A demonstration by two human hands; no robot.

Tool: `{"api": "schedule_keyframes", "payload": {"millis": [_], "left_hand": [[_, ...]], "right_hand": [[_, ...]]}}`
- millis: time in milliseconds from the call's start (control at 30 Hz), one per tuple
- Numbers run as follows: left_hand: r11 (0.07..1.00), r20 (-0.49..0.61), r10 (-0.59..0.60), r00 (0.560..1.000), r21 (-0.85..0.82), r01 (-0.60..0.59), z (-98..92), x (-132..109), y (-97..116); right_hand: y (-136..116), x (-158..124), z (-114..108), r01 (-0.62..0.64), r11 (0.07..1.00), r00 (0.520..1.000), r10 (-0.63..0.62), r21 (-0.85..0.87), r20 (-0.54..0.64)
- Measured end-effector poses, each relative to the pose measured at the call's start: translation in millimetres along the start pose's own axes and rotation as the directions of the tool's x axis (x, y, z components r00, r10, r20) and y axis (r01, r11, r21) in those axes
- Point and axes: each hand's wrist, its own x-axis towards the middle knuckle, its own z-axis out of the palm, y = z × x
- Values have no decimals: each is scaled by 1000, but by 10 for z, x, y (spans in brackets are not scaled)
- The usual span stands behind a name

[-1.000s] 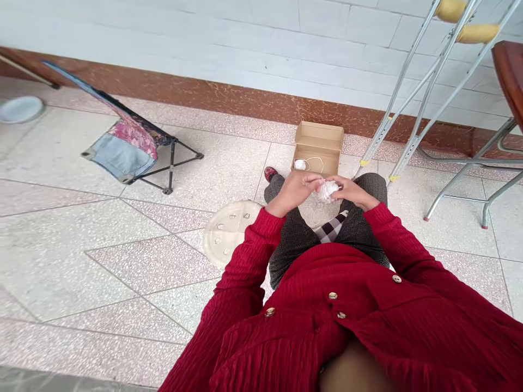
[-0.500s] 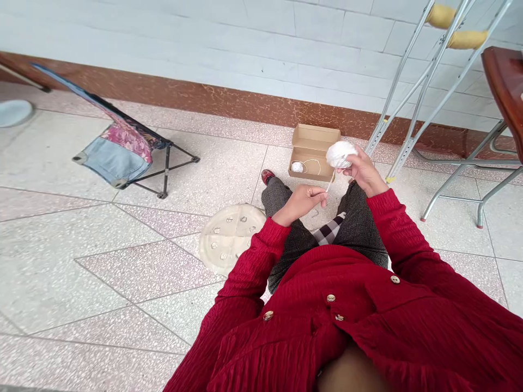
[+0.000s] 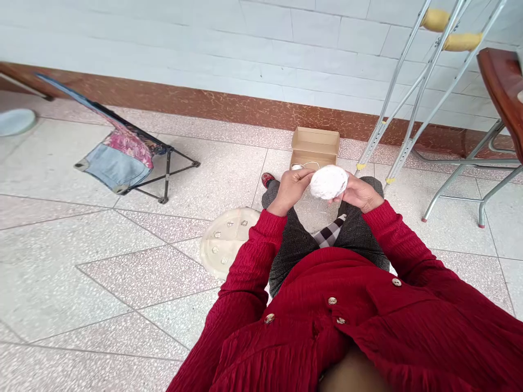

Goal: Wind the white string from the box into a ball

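Observation:
A white ball of yarn (image 3: 328, 183) is held above my knees, in front of the box. My right hand (image 3: 362, 194) grips it from the right, fingers behind and below, thumb at its edge. My left hand (image 3: 293, 189) is closed at the ball's left side, thumb and forefinger pinched on the yarn strand, which is mostly hidden there. Beyond my hands an open cardboard box (image 3: 315, 142) stands on the floor. A smaller white yarn ball (image 3: 297, 166) lies in it, partly covered by my left hand, with a loose strand curving out of it.
A folding chair (image 3: 122, 155) stands on the left. A round cream cover (image 3: 223, 245) lies on the floor beside my leg. Metal crutches (image 3: 408, 130) with yellow grips lean on the tiled wall, and a brown-seated metal chair (image 3: 500, 81) stands at the right.
My right hand has brought the yarn ball down and left, turning it. My left hand has risen to the ball's left edge, and the taut strand seen below the ball no longer shows.

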Motion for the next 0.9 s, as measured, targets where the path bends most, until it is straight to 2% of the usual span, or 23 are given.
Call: {"api": "schedule_keyframes", "payload": {"millis": [100, 167, 267, 333, 367, 433, 533, 600, 767, 833, 900], "left_hand": [[1000, 102, -23, 995, -14, 25, 87, -184, -13], [999, 205, -34, 978, 4, 34, 122, -310, 39], [997, 311, -62, 948, 60, 46, 125, -412, 173], [995, 314, -44, 948, 101, 13, 82, -388, 269], [993, 291, -21, 956, 118, -14, 48, -349, 311], [987, 210, 33, 977, 150, -65, -38, -239, 368], [982, 121, 77, 990, 162, -96, -160, -70, 367], [985, 98, 80, 992, 146, -93, -202, 1, 316], [997, 14, 23, 1000, 67, -24, -125, 32, 102], [1000, 14, -14, 1000, 25, 14, -44, -4, 41], [1000, 71, -23, 997, 13, 22, 40, -77, 32]], "right_hand": [[-184, 71, -6, 116, 989, 985, -127, -97, -115], [-243, 142, -78, 142, 959, 950, -202, -244, -239], [-160, 243, -250, 85, 869, 856, -314, -488, -411], [-18, 264, -334, -5, 804, 832, -327, -595, -449], [57, 253, -349, -52, 786, 847, -292, -616, -444], [177, 192, -318, -115, 806, 913, -145, -581, -382], [228, 61, -192, -139, 910, 975, 57, -391, -214], [198, -4, -129, -131, 961, 988, 106, -243, -113], [97, -6, -106, -33, 999, 999, 33, 15, 31], [41, 45, -91, 17, 999, 999, -18, 40, 38], [-44, 109, -62, 73, 997, 997, -73, 21, -3]]}}
